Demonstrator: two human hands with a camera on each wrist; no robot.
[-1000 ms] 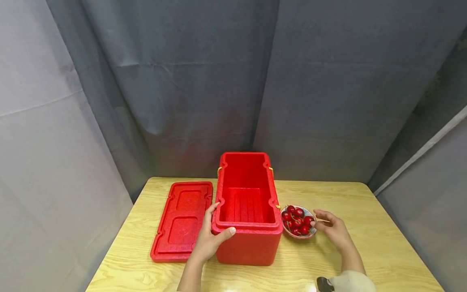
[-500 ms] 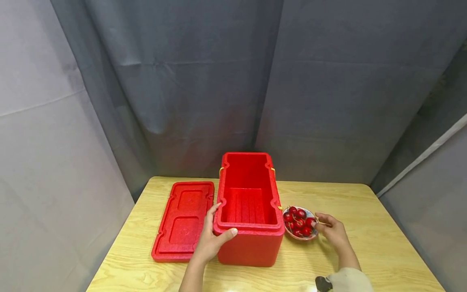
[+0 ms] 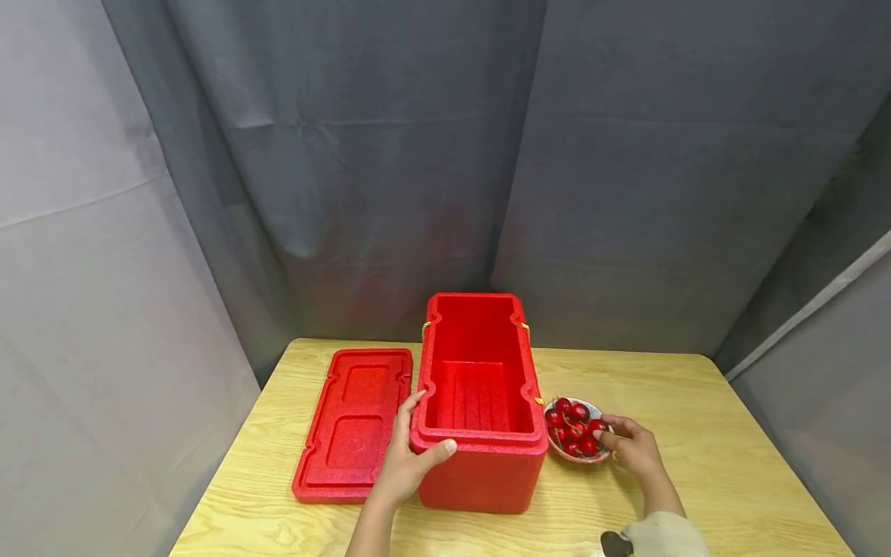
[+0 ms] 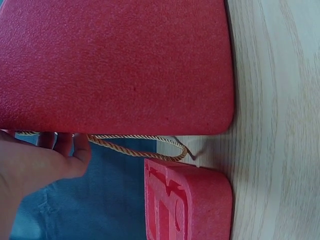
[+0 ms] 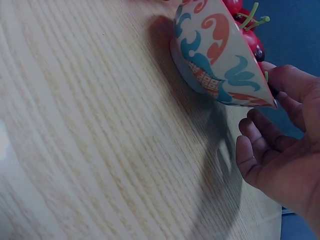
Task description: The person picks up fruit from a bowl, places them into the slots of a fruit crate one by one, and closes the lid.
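Note:
A red foam box (image 3: 480,476) stands lidless on the table, its inside bare. My left hand (image 3: 405,464) grips the near left corner, thumb on the front wall and fingers along the left side. In the left wrist view those fingertips (image 4: 82,142) lie beside a yellow rope handle (image 4: 125,148). To the right sits a patterned bowl (image 5: 210,55) full of red cherries (image 3: 576,430) with green stems. At its right rim my right hand (image 3: 635,452) pinches a cherry (image 3: 597,426) between thumb and index finger. The other fingers curl loosely below the rim.
The red lid (image 3: 355,425) lies flat to the left of the box, under the left forearm's side. Grey curtains (image 3: 390,155) enclose the back and sides of the wooden table (image 3: 696,433). A dark band (image 3: 616,544) shows at the right sleeve.
My right hand has moved in slightly, and its thumb and index finger have closed in on a cherry at the rim. The left hand keeps its hold; the view has shifted a little.

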